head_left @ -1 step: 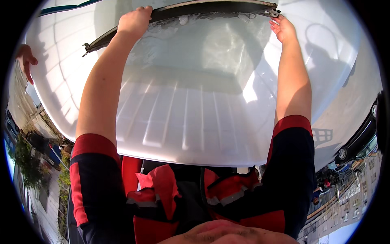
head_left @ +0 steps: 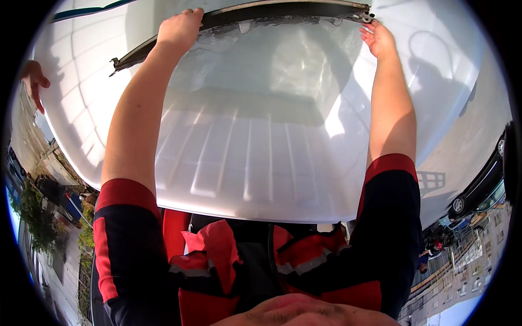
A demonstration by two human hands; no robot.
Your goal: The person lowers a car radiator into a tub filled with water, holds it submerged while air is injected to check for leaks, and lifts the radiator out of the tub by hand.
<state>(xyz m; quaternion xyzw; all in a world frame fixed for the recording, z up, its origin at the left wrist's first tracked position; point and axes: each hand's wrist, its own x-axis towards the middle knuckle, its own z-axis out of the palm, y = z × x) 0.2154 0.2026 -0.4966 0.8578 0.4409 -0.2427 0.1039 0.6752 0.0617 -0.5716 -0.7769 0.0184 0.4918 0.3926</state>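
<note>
Over the far part of a white tub (head_left: 217, 168) I hold a long, dark, slightly bowed strip (head_left: 283, 11) with a pale upper edge and small fittings at both ends. My left hand (head_left: 179, 31) is closed around it left of its middle. At its right-end fitting, my right hand (head_left: 380, 39) grips with the fingers nearest the strip, while its other fingers are spread. Clear water (head_left: 244, 70) lies in the tub below, and the strip's lower edge meets wet, foamy patches there.
Another person's hand (head_left: 35, 84) rests at the tub's left rim. A dark blue edge (head_left: 89, 10) crosses the far left corner. The tub's near rim (head_left: 244, 216) is against my body. A black car (head_left: 481, 182) stands to the right, and plants (head_left: 38, 217) grow at the left.
Almost nothing differs. The strip's left end has shifted very slightly, and the light ripples on the water have altered.
</note>
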